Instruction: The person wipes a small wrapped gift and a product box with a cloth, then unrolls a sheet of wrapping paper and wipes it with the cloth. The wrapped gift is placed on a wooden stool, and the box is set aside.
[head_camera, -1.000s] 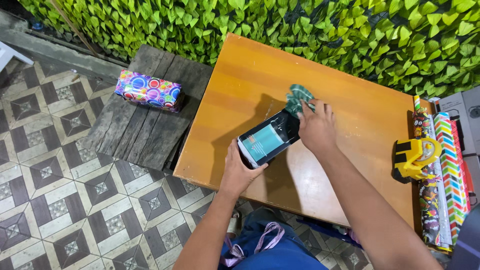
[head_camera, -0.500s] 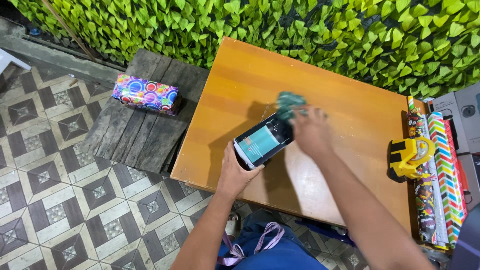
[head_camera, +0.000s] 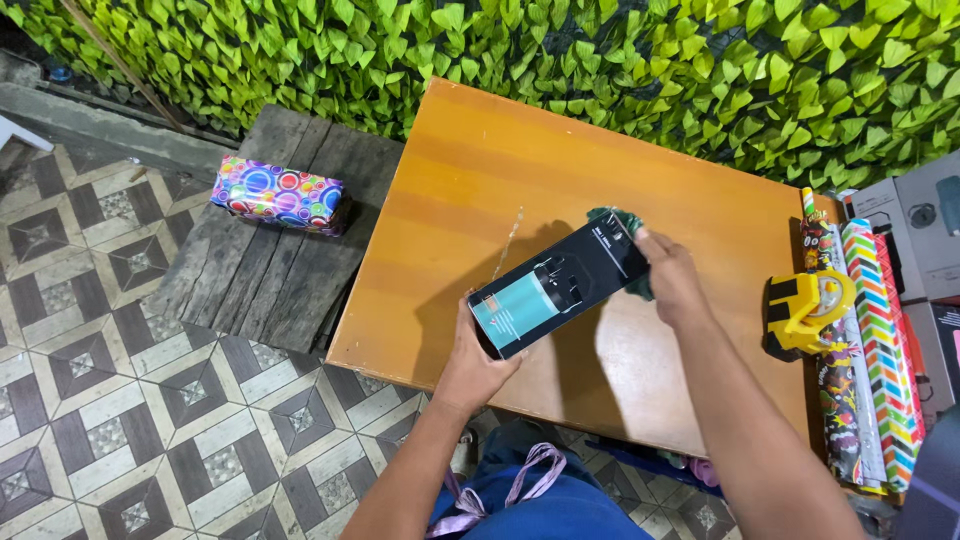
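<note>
The left hand (head_camera: 472, 365) grips the near end of a black box (head_camera: 560, 283), held tilted above the table (head_camera: 450, 200). The right hand (head_camera: 672, 272) presses a bunched green cloth (head_camera: 615, 222) against the box's far end, fingers closed on it. Step in hand: wiping the box. Next calls for a steady hold while the cloth travels along the face.

Well left of the grip, a bright bubble-patterned wrapped parcel (head_camera: 277, 194) lies on a weathered grey plank bench (head_camera: 270, 265). Right of the grip, a yellow tape dispenser (head_camera: 806, 309) sits beside patterned wrapping-paper rolls (head_camera: 880, 350). Beyond it stands a green leaf wall (head_camera: 600, 60).
</note>
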